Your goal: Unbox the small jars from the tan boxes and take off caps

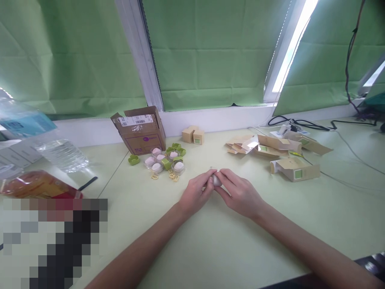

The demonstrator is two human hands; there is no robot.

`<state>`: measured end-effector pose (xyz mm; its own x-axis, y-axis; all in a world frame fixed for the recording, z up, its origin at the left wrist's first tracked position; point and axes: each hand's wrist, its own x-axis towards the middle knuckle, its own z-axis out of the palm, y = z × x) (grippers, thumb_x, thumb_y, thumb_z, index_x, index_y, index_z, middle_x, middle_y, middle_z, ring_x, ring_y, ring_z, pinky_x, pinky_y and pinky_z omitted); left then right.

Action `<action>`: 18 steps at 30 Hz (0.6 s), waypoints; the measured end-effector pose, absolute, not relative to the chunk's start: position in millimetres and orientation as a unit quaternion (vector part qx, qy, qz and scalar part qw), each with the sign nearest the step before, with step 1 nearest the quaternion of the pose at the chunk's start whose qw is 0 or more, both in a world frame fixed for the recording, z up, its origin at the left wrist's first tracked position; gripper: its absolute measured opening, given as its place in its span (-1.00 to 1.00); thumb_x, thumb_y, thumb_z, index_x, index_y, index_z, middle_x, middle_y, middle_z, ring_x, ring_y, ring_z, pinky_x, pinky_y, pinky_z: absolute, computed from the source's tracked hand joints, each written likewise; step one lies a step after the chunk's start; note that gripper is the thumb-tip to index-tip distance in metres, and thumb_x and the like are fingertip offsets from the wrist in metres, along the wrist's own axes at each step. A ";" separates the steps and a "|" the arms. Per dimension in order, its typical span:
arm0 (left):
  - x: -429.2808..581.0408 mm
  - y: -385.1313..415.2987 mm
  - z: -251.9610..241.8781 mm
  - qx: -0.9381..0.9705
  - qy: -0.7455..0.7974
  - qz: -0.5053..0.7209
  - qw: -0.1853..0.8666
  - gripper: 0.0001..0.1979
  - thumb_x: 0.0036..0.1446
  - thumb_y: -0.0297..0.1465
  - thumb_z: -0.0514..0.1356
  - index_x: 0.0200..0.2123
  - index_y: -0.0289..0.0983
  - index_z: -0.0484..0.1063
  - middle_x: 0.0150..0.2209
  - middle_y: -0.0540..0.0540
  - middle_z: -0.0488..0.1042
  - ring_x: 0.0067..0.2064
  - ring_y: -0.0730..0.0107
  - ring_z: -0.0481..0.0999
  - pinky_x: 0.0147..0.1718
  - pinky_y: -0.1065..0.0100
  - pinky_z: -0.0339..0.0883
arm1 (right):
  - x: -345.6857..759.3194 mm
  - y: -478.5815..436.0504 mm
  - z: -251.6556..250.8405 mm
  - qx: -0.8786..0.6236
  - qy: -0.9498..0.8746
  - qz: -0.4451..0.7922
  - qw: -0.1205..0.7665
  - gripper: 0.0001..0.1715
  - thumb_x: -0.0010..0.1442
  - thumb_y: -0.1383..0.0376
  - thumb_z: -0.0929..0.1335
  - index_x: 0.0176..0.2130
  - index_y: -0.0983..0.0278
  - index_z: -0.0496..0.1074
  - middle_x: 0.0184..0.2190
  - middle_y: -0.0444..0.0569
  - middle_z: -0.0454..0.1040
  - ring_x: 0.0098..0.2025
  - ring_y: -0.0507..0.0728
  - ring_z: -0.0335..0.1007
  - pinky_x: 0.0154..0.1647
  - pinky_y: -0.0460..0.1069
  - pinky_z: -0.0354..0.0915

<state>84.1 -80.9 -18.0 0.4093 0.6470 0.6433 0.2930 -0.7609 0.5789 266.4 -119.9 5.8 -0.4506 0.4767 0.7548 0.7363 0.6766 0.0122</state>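
Between the fingertips of both hands is a small whitish rounded piece (217, 181), mostly covered by the fingers, so I cannot make out its exact kind. My left hand (198, 190) pinches it from the left, and my right hand (239, 190) grips it from the right. To the left lies a cluster of clear round cups (157, 167) with pale pink-white rounded contents. Green flower-shaped pieces (134, 159) lie among and beside them. Small yellowish shaped pieces (173, 176) are in front of the cups.
An opened cardboard box (144, 138) stands behind the cups. Two small kraft boxes (198, 137) sit by the wall. Several unfolded kraft cartons (296, 168) lie at right, near black cables (314, 125). Bottles, one clear (61, 154) and one reddish-brown (39, 184), lie at left.
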 end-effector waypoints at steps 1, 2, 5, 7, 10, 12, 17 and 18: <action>84.5 -80.7 -17.1 0.812 0.288 0.462 0.209 -0.65 0.42 -0.37 0.02 0.15 -0.28 0.45 0.04 -0.22 0.61 0.03 0.21 0.63 0.01 0.25 0.53 | 267.2 -119.2 5.2 -0.364 -0.835 -0.164 0.379 -0.77 0.44 0.34 0.24 0.05 0.31 0.38 -0.24 0.07 0.50 -0.34 0.10 0.49 -0.43 -0.03 0.42; 84.9 -80.8 -15.7 0.806 0.288 0.462 0.232 -0.65 0.42 -0.36 0.03 0.15 -0.28 0.46 0.05 -0.22 0.60 0.03 0.20 0.62 0.00 0.25 0.54 | 268.3 -118.3 4.4 -0.365 -0.835 -0.151 0.382 -0.76 0.44 0.33 0.25 0.06 0.31 0.37 -0.23 0.07 0.49 -0.33 0.11 0.49 -0.42 -0.02 0.42; 86.3 -82.0 -10.3 0.768 0.292 0.463 0.332 -0.66 0.41 -0.29 0.08 0.11 -0.30 0.49 0.02 -0.24 0.59 -0.05 0.21 0.63 -0.10 0.27 0.57 | 272.6 -115.5 2.2 -0.361 -0.838 -0.085 0.401 -0.73 0.42 0.32 0.29 0.10 0.27 0.34 -0.20 0.07 0.48 -0.27 0.14 0.50 -0.38 0.00 0.46; 87.3 -82.9 -7.2 0.728 0.294 0.463 0.412 -0.65 0.38 -0.23 0.12 0.06 -0.32 0.50 -0.06 -0.23 0.60 -0.22 0.29 0.63 -0.22 0.28 0.59 | 275.0 -113.9 1.4 -0.350 -0.832 -0.034 0.428 -0.70 0.39 0.32 0.32 0.10 0.22 0.34 -0.17 0.06 0.48 -0.20 0.16 0.50 -0.29 0.03 0.49; 88.7 -83.4 -5.5 0.667 0.293 0.475 0.494 -0.62 0.33 -0.17 0.19 0.01 -0.34 0.51 -0.18 -0.19 0.57 -0.35 0.37 0.57 -0.36 0.29 0.58 | 276.3 -112.1 0.7 -0.343 -0.816 0.021 0.465 -0.68 0.37 0.32 0.34 0.10 0.17 0.35 -0.12 0.07 0.47 -0.13 0.19 0.49 -0.17 0.09 0.51; 89.3 -82.9 -5.8 0.645 0.298 0.480 0.515 -0.62 0.31 -0.16 0.22 -0.01 -0.34 0.51 -0.22 -0.16 0.55 -0.35 0.38 0.55 -0.39 0.31 0.56 | 276.1 -110.9 -0.3 -0.344 -0.810 0.043 0.472 -0.68 0.37 0.32 0.34 0.11 0.16 0.35 -0.10 0.08 0.47 -0.11 0.20 0.48 -0.14 0.12 0.51; 88.9 -81.3 -5.3 0.633 0.311 0.469 0.532 -0.63 0.29 -0.15 0.23 -0.04 -0.33 0.51 -0.30 -0.11 0.52 -0.39 0.44 0.49 -0.43 0.39 0.45 | 274.8 -109.1 -4.7 -0.361 -0.797 0.105 0.473 -0.72 0.40 0.30 0.32 0.09 0.16 0.35 -0.08 0.09 0.45 -0.07 0.21 0.44 -0.08 0.15 0.50; 88.6 -81.1 -4.5 0.630 0.312 0.469 0.535 -0.63 0.28 -0.14 0.24 -0.04 -0.32 0.51 -0.31 -0.10 0.52 -0.39 0.45 0.48 -0.44 0.41 0.42 | 274.6 -109.1 -5.3 -0.367 -0.792 0.121 0.472 -0.73 0.40 0.29 0.31 0.09 0.16 0.35 -0.08 0.08 0.44 -0.06 0.21 0.43 -0.07 0.16 0.50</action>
